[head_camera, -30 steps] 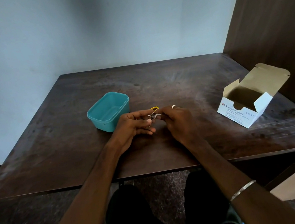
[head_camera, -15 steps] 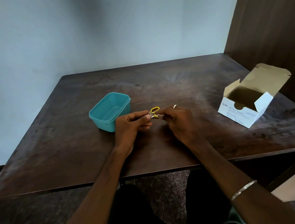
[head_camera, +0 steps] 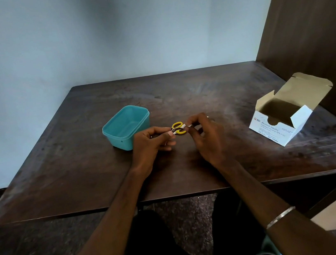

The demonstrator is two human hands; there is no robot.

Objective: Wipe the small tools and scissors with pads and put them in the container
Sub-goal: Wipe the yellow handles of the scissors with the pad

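Small scissors with yellow handles (head_camera: 177, 128) hang just above the dark wooden table (head_camera: 191, 173), between my two hands. My left hand (head_camera: 152, 145) pinches the scissors at the blade end, so the blades are hidden by my fingers. My right hand (head_camera: 205, 137) presses a small white pad (head_camera: 185, 126) against the yellow handle. A teal plastic container (head_camera: 126, 126) stands open just left of my left hand; I see nothing inside it.
An open white cardboard box of alcohol swabs (head_camera: 286, 115) stands at the table's right side, its flap up. A brown wooden panel (head_camera: 309, 21) rises along the right edge and a pale wall stands behind the table.
The scissors have come further out of my hands, showing the yellow handle loops. My right hand has moved the white pad along to the handle. Both hands have shifted slightly apart.
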